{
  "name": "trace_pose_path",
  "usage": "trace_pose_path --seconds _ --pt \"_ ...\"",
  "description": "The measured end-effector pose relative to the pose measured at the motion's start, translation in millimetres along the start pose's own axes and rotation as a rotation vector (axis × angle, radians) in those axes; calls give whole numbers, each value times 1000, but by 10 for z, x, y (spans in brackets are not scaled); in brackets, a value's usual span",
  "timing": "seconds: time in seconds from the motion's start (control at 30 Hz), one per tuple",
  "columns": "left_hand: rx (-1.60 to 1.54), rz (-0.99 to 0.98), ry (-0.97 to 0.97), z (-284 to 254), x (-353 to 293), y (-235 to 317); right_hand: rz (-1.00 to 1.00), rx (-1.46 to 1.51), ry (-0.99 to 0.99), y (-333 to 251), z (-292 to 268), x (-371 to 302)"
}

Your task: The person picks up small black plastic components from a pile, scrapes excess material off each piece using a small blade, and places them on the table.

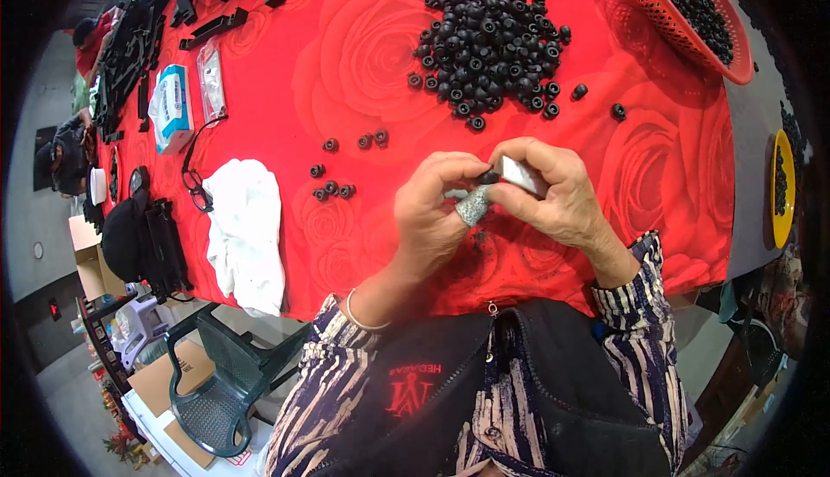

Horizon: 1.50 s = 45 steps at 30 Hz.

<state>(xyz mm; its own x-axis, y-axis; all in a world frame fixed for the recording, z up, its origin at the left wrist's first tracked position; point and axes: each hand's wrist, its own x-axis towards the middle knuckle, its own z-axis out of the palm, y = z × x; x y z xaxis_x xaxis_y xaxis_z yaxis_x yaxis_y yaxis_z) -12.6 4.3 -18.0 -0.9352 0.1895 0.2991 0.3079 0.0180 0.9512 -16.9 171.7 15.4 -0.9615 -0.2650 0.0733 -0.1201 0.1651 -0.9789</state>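
Both hands meet in front of my chest, above a red rose-patterned cloth (346, 70). Pinched in my left hand (428, 209) is a small black plastic cap (489, 177), partly hidden by fingers. A grey speckled sleeve (472, 207) covers my left thumb. My right hand (553, 196) grips a flat, silver-white blade-like piece (520, 176) against the cap; its exact kind is unclear. Beyond my hands lies a big pile of similar black caps (488, 49). To the left, a few loose caps (332, 188) are scattered on the cloth. Dark crumbs (478, 239) lie below my hands.
A red basket (692, 57) of black caps stands at the far right, a yellow tray (782, 187) beyond the right edge. On the left are a white cloth (246, 235), glasses (197, 185), a tissue pack (173, 109), long black parts (130, 62) and a dark chair (216, 382).
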Motion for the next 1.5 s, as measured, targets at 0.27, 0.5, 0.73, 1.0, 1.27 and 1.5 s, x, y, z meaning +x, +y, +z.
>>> trace_pose_path --seconds 0.27,0.5,0.73,1.0,1.27,1.5 --pt "-566 -469 -22 -27 22 135 -23 -66 84 49 1 -3" --pt "-1010 -690 -127 -100 53 -29 -376 -146 27 110 5 6" --pt "-1026 -686 -117 -115 56 -13 -368 -153 -17 71 13 19" --pt "-963 -842 -319 -183 82 32 -417 -178 -60 68 -62 28" --pt "-984 -814 -370 -228 74 34 -469 -181 -110 56 -41 22" --pt "-968 -690 -45 -86 -20 -18 -563 -301 78 63 25 46"
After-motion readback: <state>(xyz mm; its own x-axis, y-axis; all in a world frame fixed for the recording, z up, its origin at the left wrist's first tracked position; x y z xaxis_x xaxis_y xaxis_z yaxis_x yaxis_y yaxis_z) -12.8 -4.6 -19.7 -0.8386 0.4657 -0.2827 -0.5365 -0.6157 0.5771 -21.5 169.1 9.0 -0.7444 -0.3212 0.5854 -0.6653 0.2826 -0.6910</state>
